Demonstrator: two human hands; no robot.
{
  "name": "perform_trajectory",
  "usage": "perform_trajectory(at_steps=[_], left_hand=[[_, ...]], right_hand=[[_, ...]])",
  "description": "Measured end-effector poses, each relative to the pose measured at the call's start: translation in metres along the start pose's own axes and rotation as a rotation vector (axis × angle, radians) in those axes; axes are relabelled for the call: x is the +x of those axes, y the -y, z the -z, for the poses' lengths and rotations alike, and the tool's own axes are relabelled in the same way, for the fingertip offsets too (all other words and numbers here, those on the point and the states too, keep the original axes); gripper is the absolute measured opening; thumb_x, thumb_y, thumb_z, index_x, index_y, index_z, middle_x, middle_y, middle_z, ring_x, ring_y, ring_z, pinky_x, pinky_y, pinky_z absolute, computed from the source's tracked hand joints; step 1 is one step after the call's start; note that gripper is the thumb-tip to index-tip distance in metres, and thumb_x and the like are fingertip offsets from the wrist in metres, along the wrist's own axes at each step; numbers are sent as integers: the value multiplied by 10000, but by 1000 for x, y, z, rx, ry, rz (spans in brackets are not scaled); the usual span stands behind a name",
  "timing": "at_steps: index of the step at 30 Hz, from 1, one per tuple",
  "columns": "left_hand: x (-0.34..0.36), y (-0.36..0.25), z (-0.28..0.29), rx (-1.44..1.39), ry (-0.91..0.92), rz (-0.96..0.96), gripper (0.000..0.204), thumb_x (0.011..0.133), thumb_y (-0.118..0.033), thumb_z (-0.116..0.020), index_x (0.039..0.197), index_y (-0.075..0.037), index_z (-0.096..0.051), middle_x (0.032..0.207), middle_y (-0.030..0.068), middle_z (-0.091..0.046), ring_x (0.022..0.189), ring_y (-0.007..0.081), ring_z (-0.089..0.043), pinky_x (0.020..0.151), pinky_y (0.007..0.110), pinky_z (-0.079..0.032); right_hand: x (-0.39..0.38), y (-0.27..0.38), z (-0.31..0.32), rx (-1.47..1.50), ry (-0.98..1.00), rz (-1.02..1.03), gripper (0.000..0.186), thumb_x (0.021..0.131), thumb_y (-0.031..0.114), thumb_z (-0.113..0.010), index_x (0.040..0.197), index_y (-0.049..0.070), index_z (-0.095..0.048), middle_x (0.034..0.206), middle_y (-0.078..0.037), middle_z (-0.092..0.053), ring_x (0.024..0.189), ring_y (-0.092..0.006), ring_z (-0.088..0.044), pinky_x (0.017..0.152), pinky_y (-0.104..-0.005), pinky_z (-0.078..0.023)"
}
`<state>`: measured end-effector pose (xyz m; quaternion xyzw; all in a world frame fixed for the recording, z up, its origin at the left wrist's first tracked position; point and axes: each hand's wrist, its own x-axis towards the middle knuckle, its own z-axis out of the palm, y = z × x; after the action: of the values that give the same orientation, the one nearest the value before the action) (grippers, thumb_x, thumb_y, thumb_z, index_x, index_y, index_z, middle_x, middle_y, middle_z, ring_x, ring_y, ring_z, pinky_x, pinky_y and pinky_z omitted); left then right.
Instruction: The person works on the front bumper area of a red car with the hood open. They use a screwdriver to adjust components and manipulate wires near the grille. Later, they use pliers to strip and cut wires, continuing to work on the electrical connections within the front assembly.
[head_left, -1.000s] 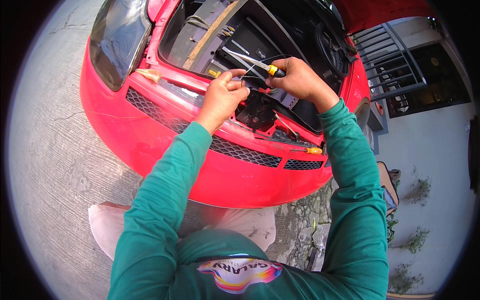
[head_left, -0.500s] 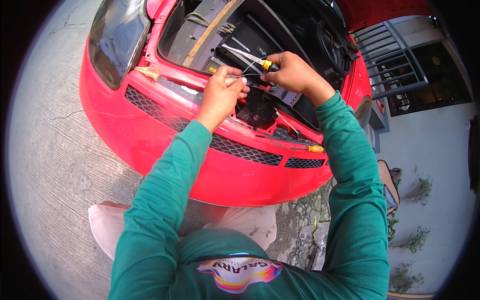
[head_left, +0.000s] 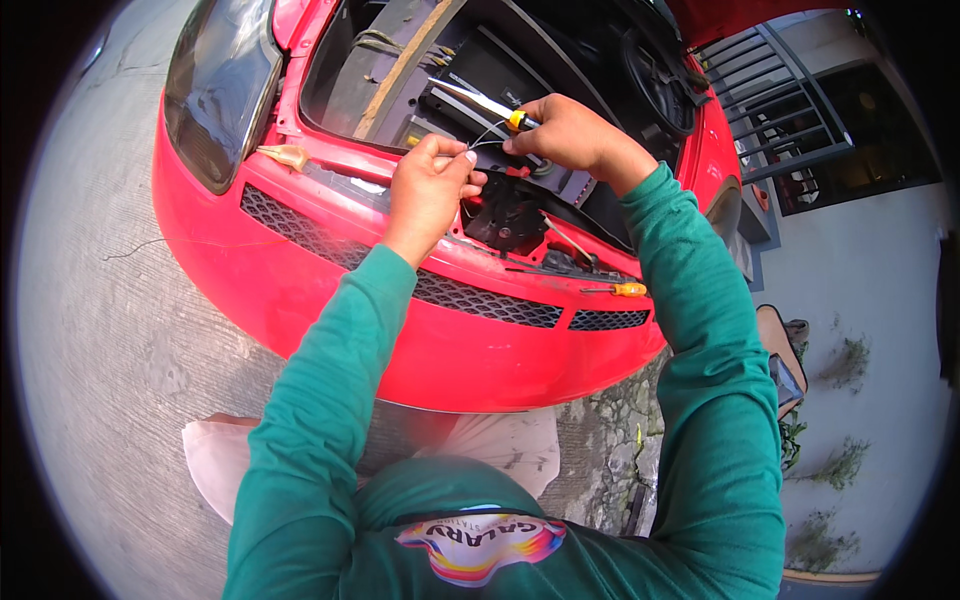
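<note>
Both of my hands are over the front of a red car [head_left: 430,365]. My left hand [head_left: 428,190] has its thumb and fingertips pinched on a thin wire [head_left: 487,134]. A short stretch of that wire curves up between the two hands. My right hand [head_left: 575,140] is closed round the yellow-and-black handle of a long, tapering metal tool [head_left: 478,100]. The tool's silver point is aimed up and left over the open bay; its exact kind is unclear. The right fingertips are close to the wire, but I cannot tell whether they touch it.
A yellow-handled screwdriver [head_left: 627,289] lies on the right of the bumper. A beige cone-shaped piece [head_left: 286,156] rests beside the headlight [head_left: 222,95]. Within the bay are a wooden strip [head_left: 405,65] and several cables. At right stand a metal railing [head_left: 770,105] and an open bag [head_left: 780,355].
The view has shifted slightly. Both hands stay close together, with the left still pinching the wire and the right still gripping the tool; the wire's loop between them looks a little different.
</note>
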<state>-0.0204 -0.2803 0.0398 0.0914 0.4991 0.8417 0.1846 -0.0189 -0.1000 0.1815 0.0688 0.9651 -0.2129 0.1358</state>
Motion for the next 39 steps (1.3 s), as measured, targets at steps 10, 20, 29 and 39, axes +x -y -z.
perform_trajectory(at_steps=[10, 20, 29, 39], left_hand=[[-2, -2, -1, 0, 35, 24, 132, 1081, -73, -604, 1166, 28, -601, 1016, 98, -702, 939, 182, -764, 801, 269, -649], [-3, -5, -2, -79, 67, 66, 147, 1106, -100, -563, 1182, 19, -604, 1051, 110, -712, 978, 199, -765, 834, 306, -655], [-2, -1, -2, -67, 88, 60, 146, 1098, -107, -588, 1124, 27, -640, 971, 67, -672, 859, 146, -725, 754, 272, -624], [-1, 0, 2, -67, 30, 28, 152, 1114, -125, -564, 1148, 11, -624, 965, 64, -674, 856, 149, -733, 760, 265, -640]], right_hand=[[-1, 18, 6, -258, -134, 129, 351, 829, 290, -819, 1068, 33, -798, 858, -187, -758, 805, -335, -728, 787, -419, -556], [-8, 18, 11, -361, -159, 177, 344, 844, 296, -817, 1088, 55, -797, 867, -195, -751, 854, -376, -728, 812, -441, -556], [-8, 19, 16, -445, -142, 183, 344, 855, 285, -814, 1113, 58, -785, 896, -184, -751, 885, -372, -727, 823, -450, -556], [-55, 18, 32, -272, -363, 628, 435, 912, 6, -720, 1333, 94, -653, 1400, -118, -581, 1223, -374, -645, 1047, -442, -530]])
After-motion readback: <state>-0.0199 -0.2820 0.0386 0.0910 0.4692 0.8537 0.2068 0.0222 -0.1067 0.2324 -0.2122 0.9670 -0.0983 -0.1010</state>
